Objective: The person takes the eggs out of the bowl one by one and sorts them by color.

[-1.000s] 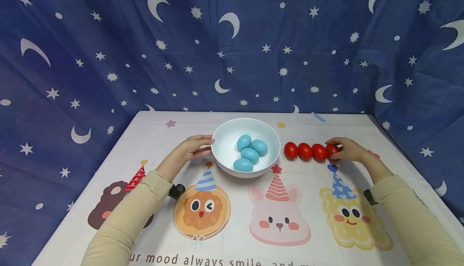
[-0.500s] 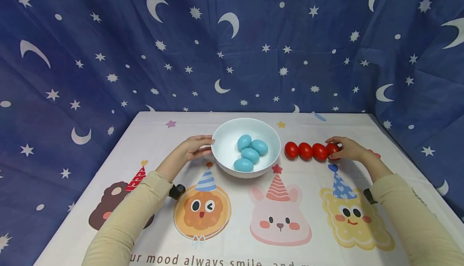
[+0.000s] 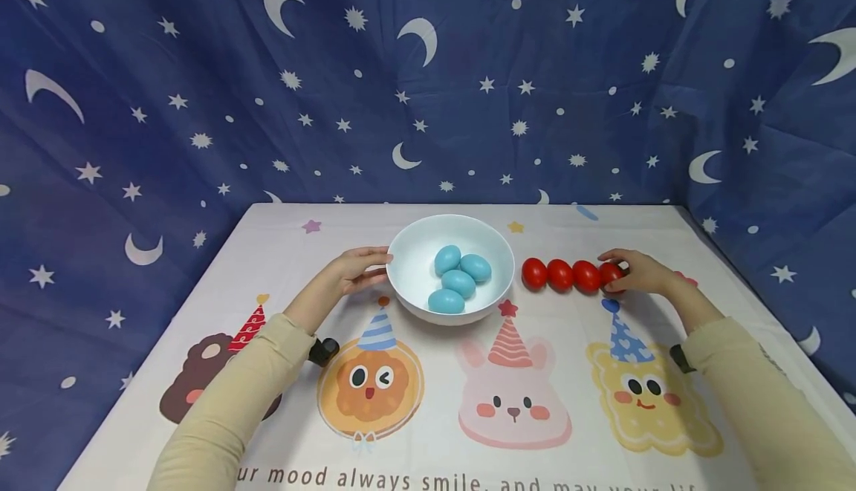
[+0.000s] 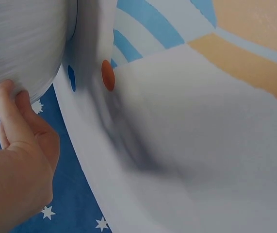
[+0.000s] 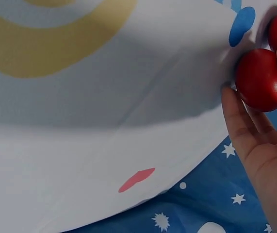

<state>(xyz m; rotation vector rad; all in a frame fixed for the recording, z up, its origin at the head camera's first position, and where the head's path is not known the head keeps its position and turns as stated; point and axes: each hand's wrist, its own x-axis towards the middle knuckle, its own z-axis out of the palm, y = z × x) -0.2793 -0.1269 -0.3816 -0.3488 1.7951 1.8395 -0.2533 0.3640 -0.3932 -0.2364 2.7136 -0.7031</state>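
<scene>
A white bowl (image 3: 408,283) stands near the middle of the table, with several light blue eggs (image 3: 458,283) inside. My left hand (image 3: 348,272) touches the bowl's left side with its fingers extended; in the left wrist view, fingertips of the left hand (image 4: 19,155) rest against the bowl's outer wall (image 4: 22,43). To the right of the bowl, several red eggs (image 3: 560,274) lie in a row. My right hand (image 3: 645,272) holds the rightmost one, partly covering it. In the right wrist view, the thumb and fingers of the right hand (image 5: 264,155) surround this red egg (image 5: 262,80).
A white cloth (image 3: 441,372) with printed cartoon figures and lettering covers the table. Behind it and at both sides hangs a dark blue curtain (image 3: 461,127) with moons and stars. A dark wrist device (image 3: 324,352) shows below the left cuff.
Only the head view itself has shifted slightly. Both hands, the bowl and the eggs keep their places.
</scene>
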